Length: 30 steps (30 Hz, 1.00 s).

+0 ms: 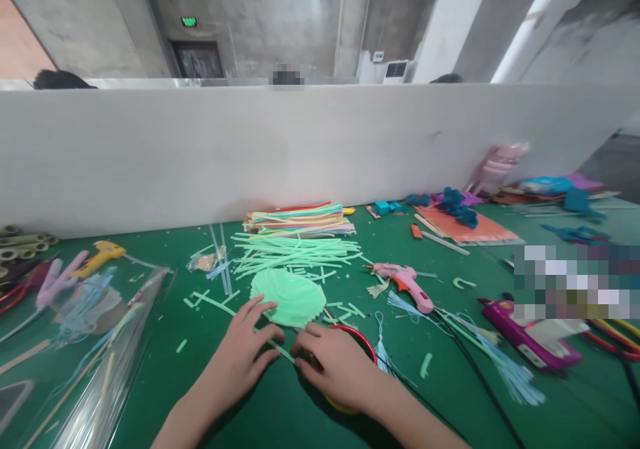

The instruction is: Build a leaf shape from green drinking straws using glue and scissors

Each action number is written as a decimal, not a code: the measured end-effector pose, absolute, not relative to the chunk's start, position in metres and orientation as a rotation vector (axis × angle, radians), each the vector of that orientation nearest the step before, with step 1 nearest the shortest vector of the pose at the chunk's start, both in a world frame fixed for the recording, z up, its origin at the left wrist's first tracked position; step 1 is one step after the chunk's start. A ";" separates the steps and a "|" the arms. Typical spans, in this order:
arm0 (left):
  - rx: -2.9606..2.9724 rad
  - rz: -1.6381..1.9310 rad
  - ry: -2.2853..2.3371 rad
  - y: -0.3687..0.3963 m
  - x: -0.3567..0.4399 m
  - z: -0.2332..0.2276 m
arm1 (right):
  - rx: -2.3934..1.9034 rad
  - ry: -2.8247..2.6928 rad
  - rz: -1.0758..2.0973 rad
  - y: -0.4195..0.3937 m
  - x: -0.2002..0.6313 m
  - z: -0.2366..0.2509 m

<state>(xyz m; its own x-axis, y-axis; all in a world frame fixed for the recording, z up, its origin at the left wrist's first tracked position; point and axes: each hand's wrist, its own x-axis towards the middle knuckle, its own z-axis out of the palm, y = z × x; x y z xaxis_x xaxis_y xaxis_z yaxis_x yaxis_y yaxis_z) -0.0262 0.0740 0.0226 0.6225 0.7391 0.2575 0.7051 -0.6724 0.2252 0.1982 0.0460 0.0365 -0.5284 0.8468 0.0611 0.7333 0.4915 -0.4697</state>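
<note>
Near the worktop's [300, 409] front edge, our left hand [240, 355] and right hand [335, 365] pinch a green straw strip [283, 352] — fingers closed, strip lying left-right, fan [287, 295] just beyond.

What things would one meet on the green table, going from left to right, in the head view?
Tape rolls → yellow glue gun → left hand → right hand → pink glue gun → orange sheet → purple glue gun.

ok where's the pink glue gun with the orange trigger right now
The pink plastic glue gun lies on the green table right of centre in the head view, beyond the right hand, beside the pale green fan-shaped piece.
</note>
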 end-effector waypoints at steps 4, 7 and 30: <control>2.775 0.506 1.175 0.069 -0.015 0.018 | -1.324 -2.456 0.580 0.047 0.198 0.036; 2.832 0.571 1.232 0.074 -0.018 0.013 | -1.312 -2.452 0.598 0.047 0.199 0.037; 2.597 0.541 1.345 0.078 -0.023 0.019 | -1.352 -2.527 0.560 0.042 0.203 0.037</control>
<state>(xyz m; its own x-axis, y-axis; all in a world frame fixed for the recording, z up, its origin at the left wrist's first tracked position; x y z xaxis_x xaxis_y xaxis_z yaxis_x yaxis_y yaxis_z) -0.0227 0.0777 0.0192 0.5282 0.8144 0.2403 0.7537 -0.5800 0.3092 0.2027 0.0422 0.0373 -0.5519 0.8338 0.0146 0.7497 0.5038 -0.4292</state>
